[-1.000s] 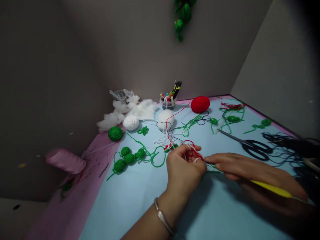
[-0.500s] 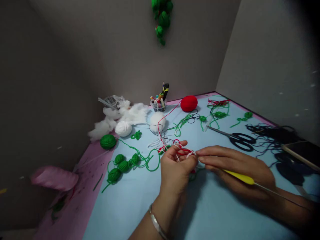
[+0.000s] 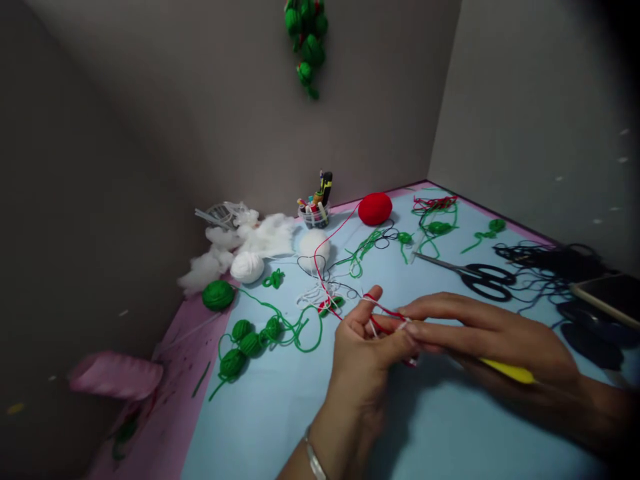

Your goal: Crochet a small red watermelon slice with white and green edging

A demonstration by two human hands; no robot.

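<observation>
Over the blue table sheet my left hand [image 3: 363,353] is closed on a small piece of red and white crochet work [image 3: 383,328], with red yarn looped over its raised index finger. My right hand [image 3: 500,337] grips a crochet hook [image 3: 510,371] by its yellow handle. Its fingertips meet the left thumb at the work, and they hide the hook's tip. A red strand [image 3: 318,260] runs from the red yarn ball [image 3: 375,209] down to the left hand. Just beyond the left hand lies a small red and green piece [image 3: 330,306] beside tangled white yarn.
Scissors [image 3: 480,277] and black yarn [image 3: 555,260] lie at the right, near a phone [image 3: 607,299]. Green yarn balls [image 3: 250,343] sit at the left. White stuffing [image 3: 270,233], a white yarn ball [image 3: 247,267] and a tub of pens [image 3: 315,215] stand farther back.
Both hands have shifted slightly right with the crochet work. My right hand has moved closer over the left thumb, and the hook's handle has swung right. The camera view has tilted a little.
</observation>
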